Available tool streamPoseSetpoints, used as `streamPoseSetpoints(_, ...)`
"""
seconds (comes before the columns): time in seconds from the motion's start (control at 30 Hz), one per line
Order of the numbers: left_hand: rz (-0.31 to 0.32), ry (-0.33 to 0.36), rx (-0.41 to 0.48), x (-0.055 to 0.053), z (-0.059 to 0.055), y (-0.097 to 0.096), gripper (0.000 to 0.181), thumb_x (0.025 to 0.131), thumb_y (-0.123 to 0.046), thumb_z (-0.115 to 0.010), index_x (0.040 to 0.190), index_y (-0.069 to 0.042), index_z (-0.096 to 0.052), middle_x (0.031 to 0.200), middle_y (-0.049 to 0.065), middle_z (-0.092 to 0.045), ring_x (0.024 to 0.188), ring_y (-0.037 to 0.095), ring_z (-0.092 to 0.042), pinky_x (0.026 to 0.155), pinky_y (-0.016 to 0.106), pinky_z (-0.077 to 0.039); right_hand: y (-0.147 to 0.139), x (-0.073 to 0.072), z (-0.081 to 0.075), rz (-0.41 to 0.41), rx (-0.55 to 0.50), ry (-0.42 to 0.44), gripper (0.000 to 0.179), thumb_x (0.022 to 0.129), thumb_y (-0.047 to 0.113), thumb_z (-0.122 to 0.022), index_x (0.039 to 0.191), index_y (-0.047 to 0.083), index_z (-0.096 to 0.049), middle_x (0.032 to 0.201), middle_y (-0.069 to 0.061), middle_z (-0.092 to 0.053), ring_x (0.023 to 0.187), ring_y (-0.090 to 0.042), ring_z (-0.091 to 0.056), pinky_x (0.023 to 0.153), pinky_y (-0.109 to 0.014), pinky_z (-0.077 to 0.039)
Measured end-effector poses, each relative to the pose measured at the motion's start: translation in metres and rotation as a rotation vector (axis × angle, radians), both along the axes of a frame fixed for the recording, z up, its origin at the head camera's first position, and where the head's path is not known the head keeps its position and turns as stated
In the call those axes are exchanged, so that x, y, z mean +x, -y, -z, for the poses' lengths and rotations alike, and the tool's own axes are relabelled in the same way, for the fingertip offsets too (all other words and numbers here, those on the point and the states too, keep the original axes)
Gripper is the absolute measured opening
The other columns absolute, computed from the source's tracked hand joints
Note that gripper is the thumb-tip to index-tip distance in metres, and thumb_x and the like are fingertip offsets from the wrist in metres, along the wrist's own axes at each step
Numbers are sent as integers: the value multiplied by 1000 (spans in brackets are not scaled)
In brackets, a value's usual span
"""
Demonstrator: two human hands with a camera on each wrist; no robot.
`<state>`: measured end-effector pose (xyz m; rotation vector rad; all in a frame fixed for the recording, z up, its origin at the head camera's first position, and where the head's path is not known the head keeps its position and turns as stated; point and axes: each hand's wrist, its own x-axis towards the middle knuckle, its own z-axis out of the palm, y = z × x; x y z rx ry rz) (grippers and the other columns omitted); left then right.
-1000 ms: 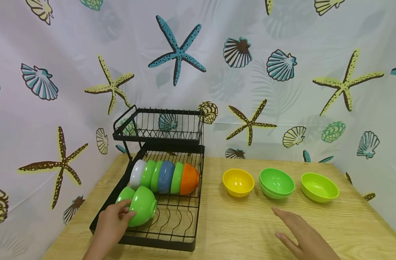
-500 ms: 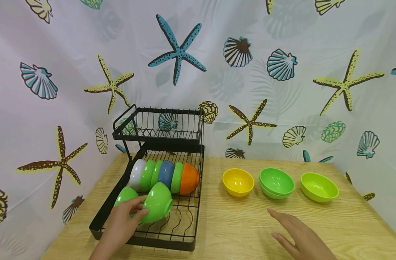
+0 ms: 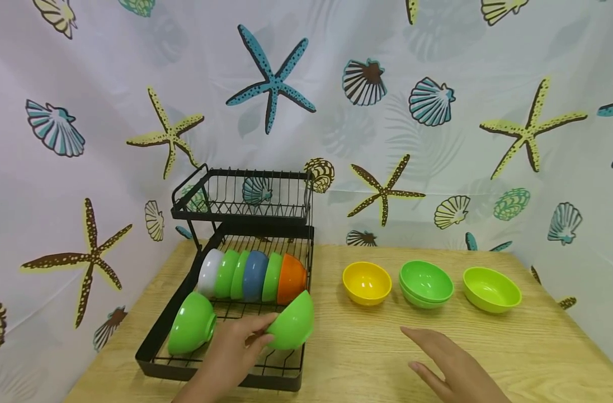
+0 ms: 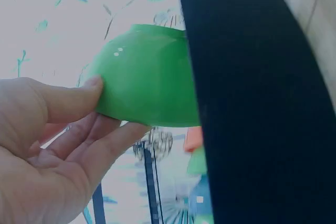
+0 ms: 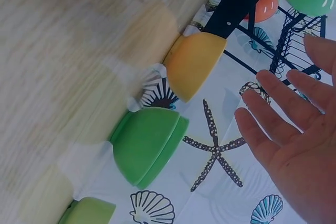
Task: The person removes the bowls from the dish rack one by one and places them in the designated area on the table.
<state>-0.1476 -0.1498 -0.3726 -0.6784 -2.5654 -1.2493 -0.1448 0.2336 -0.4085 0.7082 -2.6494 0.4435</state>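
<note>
My left hand [image 3: 236, 347] pinches a green bowl [image 3: 292, 323] by its rim, over the front right part of the black dish rack [image 3: 218, 378]. In the left wrist view the thumb presses the outside of this bowl [image 4: 147, 77] while fingers reach under the rim. Another green bowl [image 3: 192, 323] leans on its side at the rack's front left. Behind them stands a row of tilted bowls: white [image 3: 210, 272], several green, blue [image 3: 255, 275] and orange [image 3: 291, 279]. My right hand [image 3: 449, 361] hovers over the table with fingers extended, holding nothing.
A yellow bowl [image 3: 367, 284], two stacked green bowls [image 3: 426, 284] and a lime-green bowl [image 3: 491, 290] stand upright along the back of the wooden table [image 3: 367, 358]. The rack's upper tier [image 3: 241, 215] rises behind the bowl row. A patterned curtain [image 3: 336, 140] encloses the table.
My left hand has lifted the green bowl away from its neighbour at the rack's front left and carried it right, tilting it. My right hand has shifted slightly left.
</note>
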Motion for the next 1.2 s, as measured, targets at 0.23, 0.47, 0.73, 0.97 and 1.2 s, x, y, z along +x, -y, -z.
streamPoseSetpoints(0.23, 92, -178, -62, 5, -1, -18, 43, 80, 2, -72, 122, -5, -66, 107, 7, -71, 92, 14, -68, 75, 21, -57, 7, 3, -4, -11, -11, 37, 56, 87, 28, -72, 138, 30, -49, 127, 10, -58, 109, -11, -60, 85, -36, -55)
streamPoseSetpoints(0.47, 173, -409, -146, 8, -7, -33, 49, 73, 8, -77, 117, -11, -69, 102, 2, -71, 89, 13, -68, 79, 18, -55, 12, 2, -6, -140, -39, -138, 67, 80, 20, -78, 140, 23, -49, 128, 6, -58, 111, -11, -58, 93, -17, -47)
streamPoseSetpoints(0.73, 309, -523, -240, 11, -10, -44, 52, 70, 10, -77, 114, -15, -71, 96, -4, -71, 85, 4, -65, 82, 8, -49, 24, 2, -11, -339, -129, -288, 53, 96, 38, -57, 138, 7, -51, 131, -1, -56, 118, -11, -52, 104, -8, -32)
streamPoseSetpoints(0.97, 381, -560, -259, 14, -7, -49, 48, 73, 4, -77, 116, -17, -71, 92, -5, -70, 82, 2, -63, 79, 6, -48, 35, 8, -11, -445, -190, -341, 52, 98, 38, -53, 130, -2, -56, 127, -9, -58, 119, -14, -52, 106, -12, -32)
streamPoseSetpoints(1.2, 416, -605, -258, 15, -4, -51, 42, 76, -2, -77, 115, -18, -71, 92, -6, -69, 83, 1, -62, 80, 7, -48, 40, 14, -14, -505, -245, -358, 42, 96, 32, -58, 122, -1, -62, 121, -10, -62, 122, -17, -50, 108, -16, -32)
